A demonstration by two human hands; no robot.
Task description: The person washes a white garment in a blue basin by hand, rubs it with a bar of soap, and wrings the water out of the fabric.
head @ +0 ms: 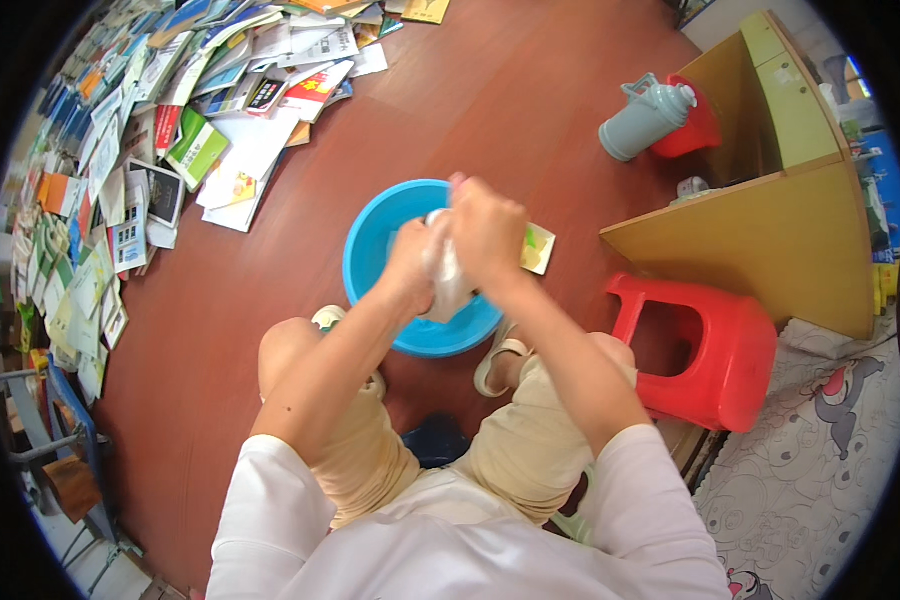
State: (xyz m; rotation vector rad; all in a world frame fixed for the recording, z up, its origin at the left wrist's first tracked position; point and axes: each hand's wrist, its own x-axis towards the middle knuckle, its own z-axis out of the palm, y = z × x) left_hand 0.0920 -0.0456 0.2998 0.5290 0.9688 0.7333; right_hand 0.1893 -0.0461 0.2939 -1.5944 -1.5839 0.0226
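Both my hands grip a wet white cloth [448, 281] over a round blue plastic basin [367, 225]. My left hand [411, 262] closes around the cloth on its left side. Slightly higher and to the right, my right hand [491, 229] clenches the cloth's upper part and is a little blurred. The cloth hangs bunched between the hands, its lower end above the basin. Water seems to lie in the basin, though my hands and forearms hide much of the inside. Just right of the basin, partly behind my right hand, sits a small pale dish [544, 251] with something yellow and green in it.
Piles of books [195, 142] spread over the red-brown floor [450, 82] at upper left. A grey-blue thermos flask [649, 116] stands by a red bucket [694, 124] and a wooden desk [757, 247]. To my right is a red plastic stool [727, 360]; a metal-framed chair [75, 442] is at left.
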